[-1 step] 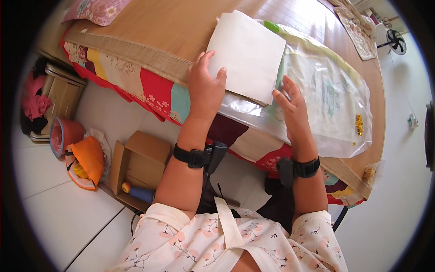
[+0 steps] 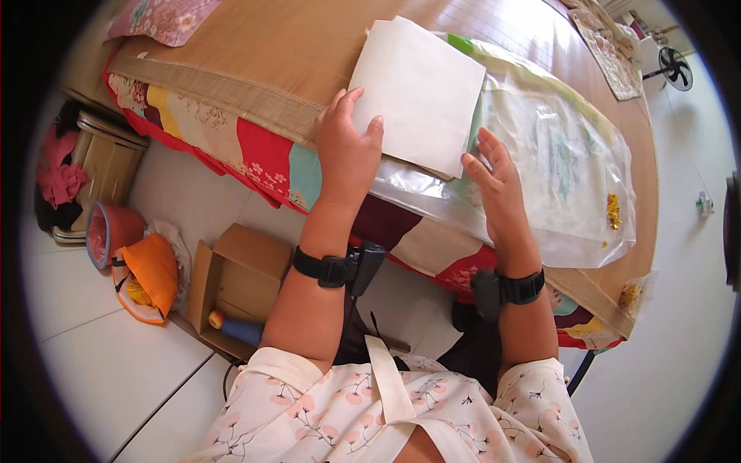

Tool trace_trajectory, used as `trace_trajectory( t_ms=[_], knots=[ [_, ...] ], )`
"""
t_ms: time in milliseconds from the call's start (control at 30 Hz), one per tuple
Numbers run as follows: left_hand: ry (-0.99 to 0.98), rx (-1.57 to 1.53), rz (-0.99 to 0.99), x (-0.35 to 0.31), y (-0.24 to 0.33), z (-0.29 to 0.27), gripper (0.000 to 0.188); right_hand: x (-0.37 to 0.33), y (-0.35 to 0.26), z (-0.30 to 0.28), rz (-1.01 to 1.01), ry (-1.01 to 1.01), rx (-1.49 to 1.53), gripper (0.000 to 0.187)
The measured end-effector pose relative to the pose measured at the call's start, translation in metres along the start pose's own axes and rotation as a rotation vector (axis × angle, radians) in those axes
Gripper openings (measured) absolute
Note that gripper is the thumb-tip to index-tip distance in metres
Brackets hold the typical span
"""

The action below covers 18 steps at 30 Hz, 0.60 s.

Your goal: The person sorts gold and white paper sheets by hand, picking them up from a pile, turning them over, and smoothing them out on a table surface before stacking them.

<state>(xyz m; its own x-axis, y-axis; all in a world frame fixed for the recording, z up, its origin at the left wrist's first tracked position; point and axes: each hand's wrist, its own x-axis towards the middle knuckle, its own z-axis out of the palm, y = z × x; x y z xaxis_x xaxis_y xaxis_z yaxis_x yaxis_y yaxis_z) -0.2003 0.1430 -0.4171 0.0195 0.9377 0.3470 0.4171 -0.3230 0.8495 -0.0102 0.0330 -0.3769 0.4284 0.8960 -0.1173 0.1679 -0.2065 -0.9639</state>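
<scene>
A stack of white paper sheets (image 2: 421, 96) lies on the bed mat, its edges slightly uneven. My left hand (image 2: 347, 143) is at the stack's left edge, fingers apart, the fingertips touching or just beside the paper. On the other side, my right hand (image 2: 495, 181) is by the lower right corner with fingers spread and thumb near the edge. Neither hand grips anything. Part of the stack rests over a large clear plastic bag (image 2: 556, 162) with green and pale yellow edging, which spreads to the right.
Gold scraps (image 2: 614, 211) lie on the bag, and a small packet (image 2: 633, 295) sits at the mat's right corner. Below the bed stand an open cardboard box (image 2: 251, 258), an orange bag (image 2: 153, 270) and a bin (image 2: 116, 231). A black fan (image 2: 675, 69) is far right.
Both hands have shifted very slightly to the left, and the paper stack a touch with them. Otherwise the scene looks the same.
</scene>
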Motion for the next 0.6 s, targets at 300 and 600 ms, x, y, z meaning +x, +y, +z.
trace_trajectory(
  t_ms=[300,600],
  knots=[
    [-0.039,0.111,-0.02,0.0,0.003,0.004,0.046,0.005,0.017,-0.003,-0.076,-0.064,0.114,0.067],
    [-0.042,0.1,-0.011,-0.001,0.005,0.003,0.045,0.002,0.021,0.007,-0.164,0.031,0.057,0.068]
  ],
)
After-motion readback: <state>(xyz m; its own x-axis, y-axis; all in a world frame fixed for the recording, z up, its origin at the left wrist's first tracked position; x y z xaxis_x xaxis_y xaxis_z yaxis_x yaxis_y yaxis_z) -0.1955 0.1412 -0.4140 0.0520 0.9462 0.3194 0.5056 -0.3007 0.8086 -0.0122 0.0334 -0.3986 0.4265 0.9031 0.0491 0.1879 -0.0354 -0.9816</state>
